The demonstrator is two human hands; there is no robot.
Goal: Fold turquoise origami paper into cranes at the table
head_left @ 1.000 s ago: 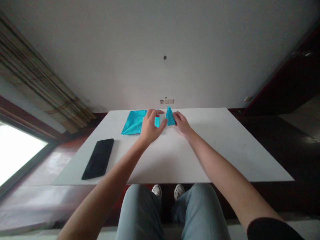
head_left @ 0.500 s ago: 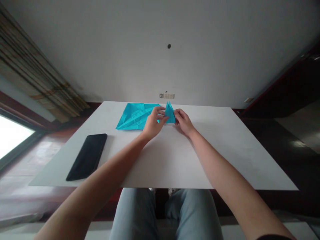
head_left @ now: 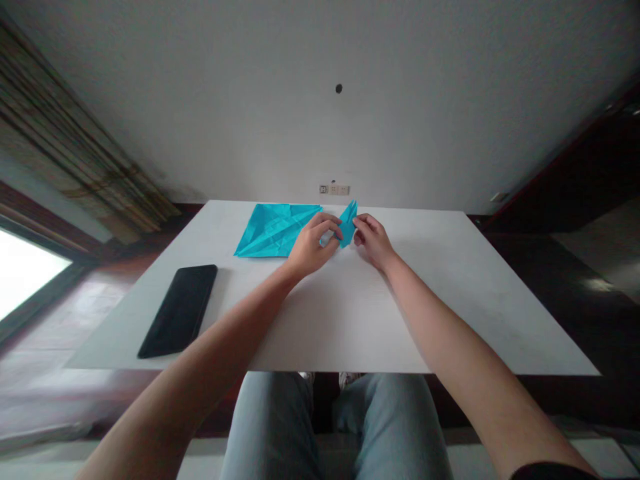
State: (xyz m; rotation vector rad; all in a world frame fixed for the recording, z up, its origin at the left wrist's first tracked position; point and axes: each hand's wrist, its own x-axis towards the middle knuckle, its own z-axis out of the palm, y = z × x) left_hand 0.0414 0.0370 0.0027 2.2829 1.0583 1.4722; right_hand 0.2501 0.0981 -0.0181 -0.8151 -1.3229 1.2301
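A small piece of folded blue paper [head_left: 348, 225] with pointed tips at its top is held between my hands above the far part of the table. My left hand [head_left: 316, 244] pinches its left edge with thumb and fingertips. On the other side, my right hand [head_left: 373, 239] grips its right edge between thumb and index finger. Left of the hands lies a larger creased sheet of blue paper [head_left: 273, 230], flat on the table; its right part is partly covered by my left hand.
The white table [head_left: 450, 300] reaches close to the wall. A black phone-like slab [head_left: 179, 310] lies at the table's left, beside my left forearm. Wall sockets [head_left: 334, 190] sit just beyond the far edge, and a curtain [head_left: 75, 140] hangs at the left.
The folded paper has turned, its tips now leaning to the right, and it has shifted slightly right. Both hands moved a little to the right with it.
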